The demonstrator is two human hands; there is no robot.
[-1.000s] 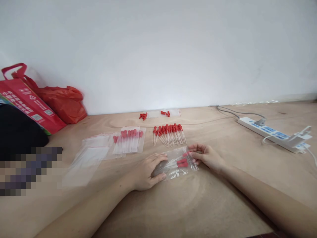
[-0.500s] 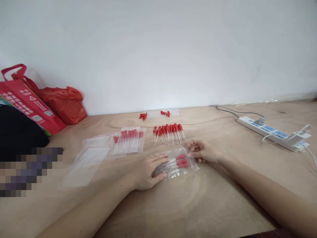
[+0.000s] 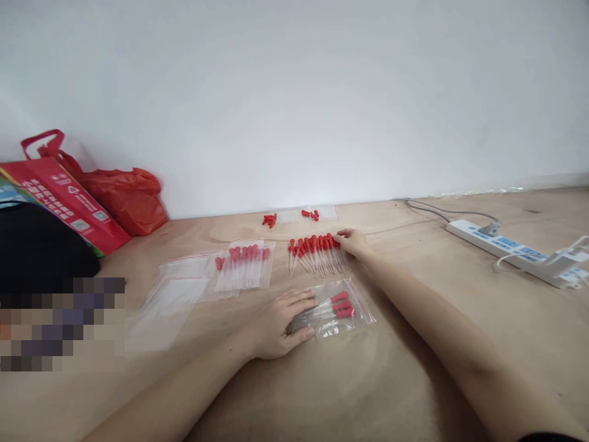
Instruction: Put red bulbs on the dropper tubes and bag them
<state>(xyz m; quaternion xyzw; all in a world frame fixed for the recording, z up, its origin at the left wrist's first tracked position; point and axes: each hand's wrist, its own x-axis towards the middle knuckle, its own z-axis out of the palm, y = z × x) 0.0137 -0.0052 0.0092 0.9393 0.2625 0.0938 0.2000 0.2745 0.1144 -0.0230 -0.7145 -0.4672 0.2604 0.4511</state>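
Observation:
My left hand rests on the table with fingers and thumb holding the left end of a clear zip bag. Inside that bag lie three droppers with red rubber bulbs pointing right; their glass tips are partly hidden by my fingers. Behind it, a row of several loose droppers lies bulbs away from me. My right hand reaches to the right end of this row, with its fingertips closed at the red bulb of the last dropper.
Bagged droppers overlap left of the row, beside flat bags. Loose red bulbs and another bag lie near the wall. A power strip with cables is at right; red bags and a black item at left.
My right hand has left the right end of the zip bag and moved away from me to the row of loose droppers. My left hand stays on the bag.

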